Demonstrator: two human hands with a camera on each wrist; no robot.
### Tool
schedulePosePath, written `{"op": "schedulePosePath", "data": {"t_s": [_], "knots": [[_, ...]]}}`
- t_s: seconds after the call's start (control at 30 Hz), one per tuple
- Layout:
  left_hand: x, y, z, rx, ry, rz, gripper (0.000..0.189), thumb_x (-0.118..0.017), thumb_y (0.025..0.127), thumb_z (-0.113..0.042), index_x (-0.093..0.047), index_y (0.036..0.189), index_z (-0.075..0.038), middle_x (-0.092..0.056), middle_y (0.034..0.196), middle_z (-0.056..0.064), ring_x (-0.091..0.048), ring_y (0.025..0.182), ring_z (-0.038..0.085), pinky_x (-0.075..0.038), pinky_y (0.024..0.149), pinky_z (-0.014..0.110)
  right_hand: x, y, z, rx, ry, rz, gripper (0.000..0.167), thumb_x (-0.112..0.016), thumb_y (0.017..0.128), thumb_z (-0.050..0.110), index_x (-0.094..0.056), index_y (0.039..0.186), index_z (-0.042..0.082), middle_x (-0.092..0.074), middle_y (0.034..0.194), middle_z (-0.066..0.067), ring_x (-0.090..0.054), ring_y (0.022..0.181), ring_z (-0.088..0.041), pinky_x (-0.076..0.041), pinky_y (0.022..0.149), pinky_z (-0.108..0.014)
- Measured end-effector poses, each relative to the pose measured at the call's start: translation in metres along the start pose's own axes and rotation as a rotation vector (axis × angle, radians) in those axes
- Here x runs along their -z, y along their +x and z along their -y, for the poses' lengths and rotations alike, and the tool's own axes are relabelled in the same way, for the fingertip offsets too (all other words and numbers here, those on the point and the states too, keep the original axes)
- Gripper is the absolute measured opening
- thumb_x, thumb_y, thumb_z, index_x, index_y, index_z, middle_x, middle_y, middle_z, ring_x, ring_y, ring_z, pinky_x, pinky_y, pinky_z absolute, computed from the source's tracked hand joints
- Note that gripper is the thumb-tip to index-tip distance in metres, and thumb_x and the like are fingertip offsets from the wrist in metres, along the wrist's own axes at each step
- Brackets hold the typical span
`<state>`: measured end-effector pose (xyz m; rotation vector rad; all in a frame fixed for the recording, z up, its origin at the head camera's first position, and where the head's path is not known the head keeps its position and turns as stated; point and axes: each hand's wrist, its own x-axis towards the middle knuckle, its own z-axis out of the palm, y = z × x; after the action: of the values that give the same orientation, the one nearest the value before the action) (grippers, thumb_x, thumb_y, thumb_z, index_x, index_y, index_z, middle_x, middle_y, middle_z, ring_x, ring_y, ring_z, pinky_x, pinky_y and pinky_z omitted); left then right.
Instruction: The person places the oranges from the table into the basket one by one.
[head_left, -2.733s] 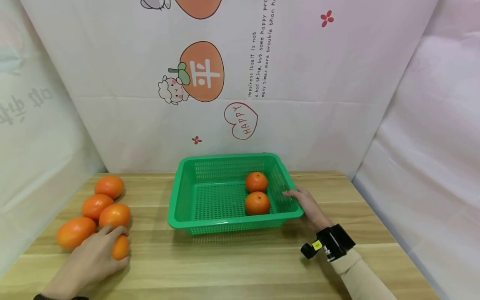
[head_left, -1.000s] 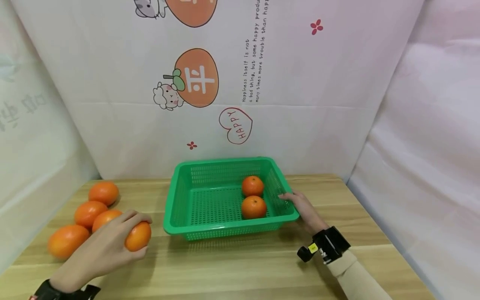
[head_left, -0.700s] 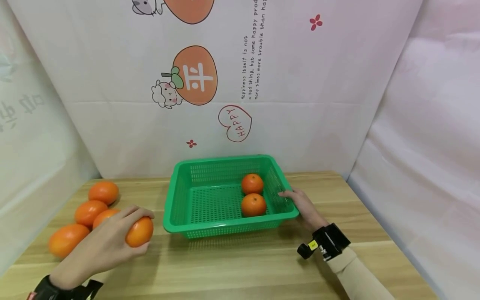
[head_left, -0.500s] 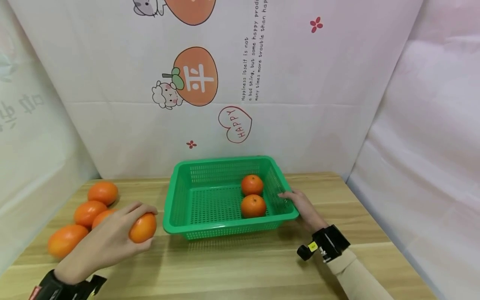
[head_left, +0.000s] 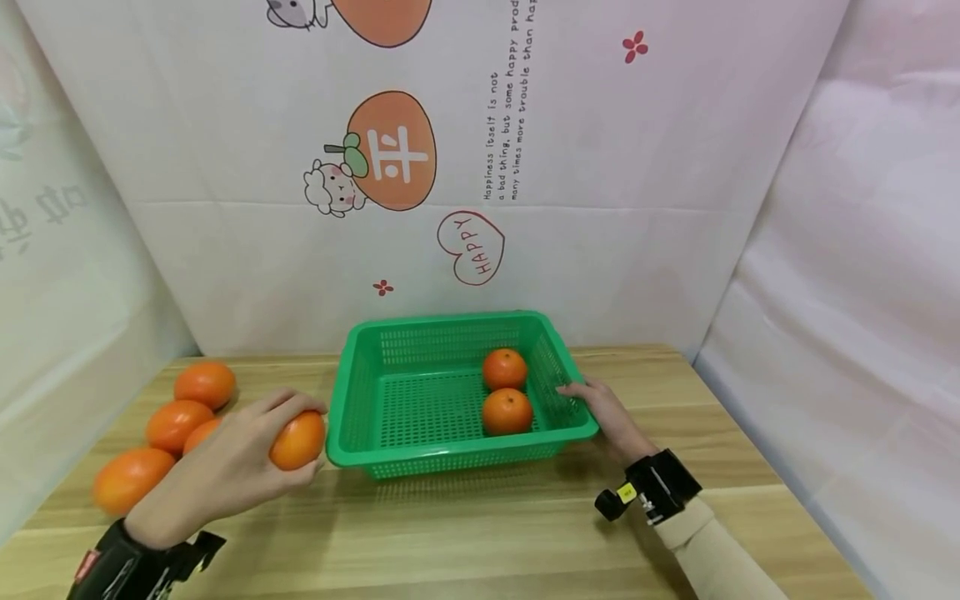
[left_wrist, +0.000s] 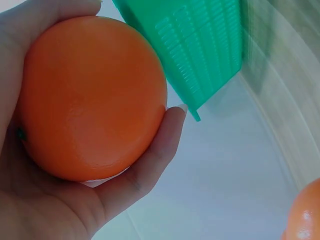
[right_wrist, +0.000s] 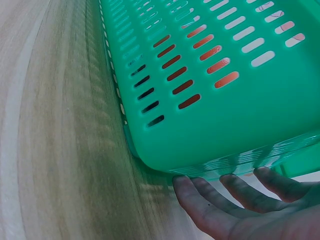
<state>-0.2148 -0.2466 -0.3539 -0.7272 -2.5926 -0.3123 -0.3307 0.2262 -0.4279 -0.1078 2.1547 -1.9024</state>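
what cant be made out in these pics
Head view: much of one loose orange, hidden behind the left hand.
Head view: the ends of two lines of lettering, cut off by the top edge.
Left wrist view: the lower-right orange, cut off by the picture's edge.
Right wrist view: the oranges inside the basket, whose side blocks all but slivers.

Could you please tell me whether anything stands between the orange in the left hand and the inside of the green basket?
Only the left wall of the green basket stands between the orange in the left hand and the inside; two oranges inside lie toward its right.
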Motion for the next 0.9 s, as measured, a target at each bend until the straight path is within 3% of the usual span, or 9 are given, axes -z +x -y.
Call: {"op": "schedulePosePath", "data": {"t_s": [0.33,0.5,0.73,0.9], "knots": [[0.002,0.010,0.000,-0.023,-0.036,0.024,0.052,-0.089,0.081,-0.035,-0.066,0.127,-0.032,-0.064,0.116,-0.017,-0.062,0.094,-0.002,-0.057,0.079,0.025,-0.003,-0.003,0.000,-0.013,-0.007,-0.007,0.069,-0.054,0.104,0.033,-0.033,0.163,0.005,-0.055,0.147,-0.029,-0.070,0.114,-0.026,-0.060,0.089,-0.033],[0.001,0.013,-0.002,-0.038,-0.066,0.028,0.059,-0.088,0.083,-0.039,-0.062,0.136,-0.036,-0.067,0.127,-0.014,-0.065,0.103,0.001,-0.059,0.085,0.030,-0.002,-0.002,0.000,-0.006,-0.009,-0.008,0.068,-0.054,0.104,0.033,-0.033,0.163,0.006,-0.055,0.148,-0.029,-0.070,0.114,-0.025,-0.060,0.089,-0.033],[-0.001,0.023,-0.004,-0.053,-0.081,0.031,0.051,-0.089,0.080,-0.030,-0.068,0.126,-0.022,-0.067,0.116,-0.006,-0.064,0.086,0.003,-0.055,0.069,0.022,-0.001,-0.003,0.000,-0.002,-0.004,-0.012,0.066,-0.053,0.105,0.031,-0.034,0.162,0.005,-0.059,0.143,-0.028,-0.071,0.108,-0.022,-0.060,0.087,-0.032],[-0.002,0.030,-0.004,-0.055,-0.078,0.042,0.049,-0.089,0.079,-0.029,-0.068,0.123,-0.020,-0.067,0.114,-0.003,-0.063,0.083,0.004,-0.054,0.066,0.021,-0.002,-0.002,0.000,-0.002,-0.003,-0.008,0.067,-0.053,0.105,0.031,-0.033,0.163,0.004,-0.057,0.145,-0.029,-0.071,0.110,-0.023,-0.061,0.087,-0.032]]}}
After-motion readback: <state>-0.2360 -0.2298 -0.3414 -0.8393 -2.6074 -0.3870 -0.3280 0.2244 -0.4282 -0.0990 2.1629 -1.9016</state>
